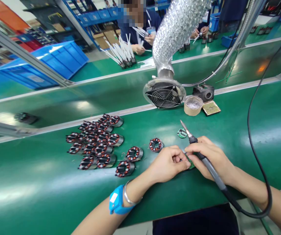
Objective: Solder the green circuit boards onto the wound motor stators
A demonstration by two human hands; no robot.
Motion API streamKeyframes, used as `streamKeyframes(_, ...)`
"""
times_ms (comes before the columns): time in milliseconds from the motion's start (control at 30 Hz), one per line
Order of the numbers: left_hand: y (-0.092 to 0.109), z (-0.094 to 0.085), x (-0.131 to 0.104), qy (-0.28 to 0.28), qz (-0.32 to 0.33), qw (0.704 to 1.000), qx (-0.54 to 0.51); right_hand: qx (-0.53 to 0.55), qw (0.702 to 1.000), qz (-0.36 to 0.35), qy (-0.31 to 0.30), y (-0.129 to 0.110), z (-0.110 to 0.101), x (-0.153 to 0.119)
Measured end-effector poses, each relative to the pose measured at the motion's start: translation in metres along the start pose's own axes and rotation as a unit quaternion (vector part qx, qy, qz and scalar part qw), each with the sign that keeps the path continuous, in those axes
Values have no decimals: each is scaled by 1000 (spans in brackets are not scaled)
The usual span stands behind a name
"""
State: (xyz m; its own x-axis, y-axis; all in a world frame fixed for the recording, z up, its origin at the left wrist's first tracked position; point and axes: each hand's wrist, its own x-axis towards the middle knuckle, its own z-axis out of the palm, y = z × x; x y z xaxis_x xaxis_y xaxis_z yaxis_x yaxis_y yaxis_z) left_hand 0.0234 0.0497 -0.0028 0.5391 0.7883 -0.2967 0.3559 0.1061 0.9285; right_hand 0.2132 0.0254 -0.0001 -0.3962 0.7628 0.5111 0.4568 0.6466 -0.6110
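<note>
My left hand (pixel 166 163) is closed, its thumb and fingers pinching the edge of a small green circuit board (pixel 191 164) just above the table. My right hand (pixel 212 158) holds a soldering iron (pixel 212 171), its tip pointing up and away to the left, off the board in my fingers. The right fingertips are close to that board; whether they touch it I cannot tell. A second round circuit board (pixel 181 133) lies flat beyond my hands, near the iron's tip. To the left of it sits a single motor stator (pixel 156 145) with copper-red windings.
Several more stators (pixel 103 148) stand grouped at left. A fume extractor fan (pixel 165 94) hangs over the table, with a solder-filled tub (pixel 193 106), a square tin (pixel 211 107) and a black holder (pixel 204 92) beside it. The iron's cable (pixel 250 130) loops at right. A co-worker (pixel 140 29) handles white-sleeved parts opposite.
</note>
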Motion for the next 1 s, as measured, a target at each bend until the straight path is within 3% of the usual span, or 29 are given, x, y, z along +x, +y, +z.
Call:
streamKeyframes(200,-11,9,-4,95,31,994,-48,24,998,3,-62,2,-2,2)
streamKeyframes(400,-9,14,-4,157,49,986,5,21,998,-6,-58,4,-2,-5)
streamKeyframes(700,-5,9,-6,152,99,981,64,-41,998,41,-9,-28,-36,-10)
streamKeyframes(833,-4,6,-6,142,107,981,74,5,997,68,-27,-37,-46,-12)
streamKeyframes(1000,-3,4,-6,132,113,981,84,47,994,78,-59,-33,-42,-12)
